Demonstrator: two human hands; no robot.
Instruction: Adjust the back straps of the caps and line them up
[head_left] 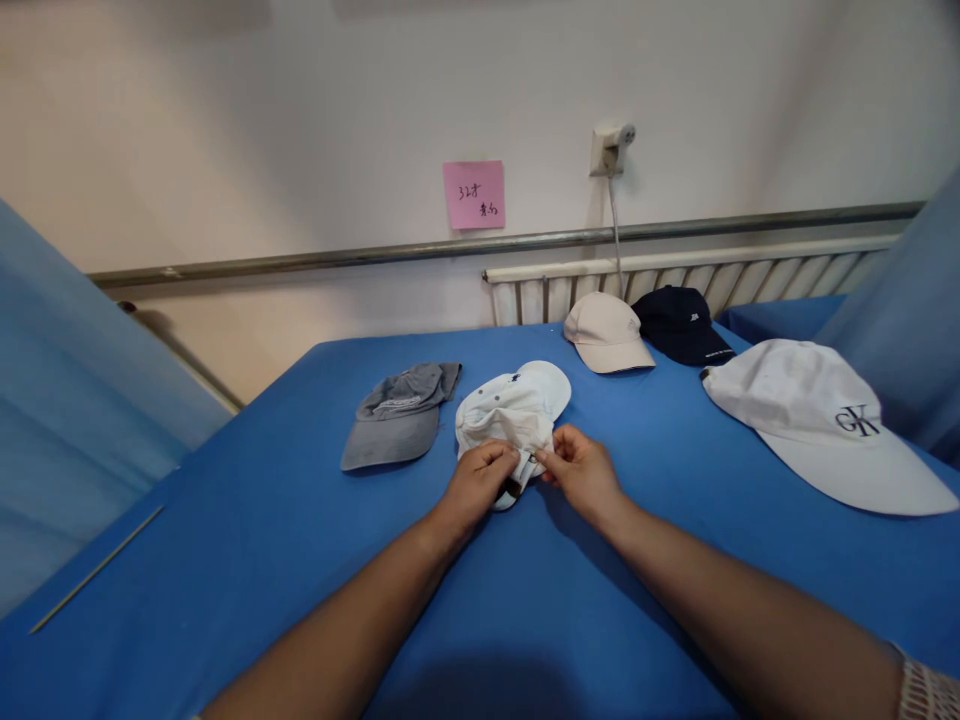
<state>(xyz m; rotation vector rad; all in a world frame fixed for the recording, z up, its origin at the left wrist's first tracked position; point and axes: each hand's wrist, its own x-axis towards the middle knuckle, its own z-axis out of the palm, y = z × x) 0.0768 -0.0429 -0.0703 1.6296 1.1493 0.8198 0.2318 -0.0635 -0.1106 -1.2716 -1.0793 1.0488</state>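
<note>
A white baseball cap (499,400) with a small dark logo lies in the middle of the blue-covered table, its brim pointing away from me. My left hand (484,475) pinches the strap at the back of this cap. On the strap's other side, by the buckle, my right hand (581,470) is closed with thumb and finger together. A dark tag or strap end shows below my left fingertips. Just left of the white cap sits a grey cap (397,415), untouched.
Behind on the right are a beige cap (606,330) and a navy cap (679,322). A larger white cap (802,410) lies at right. A thin stick (97,570) rests at left. A radiator (682,275) and a metal rail (360,256) run along the wall; blue curtains hang both sides.
</note>
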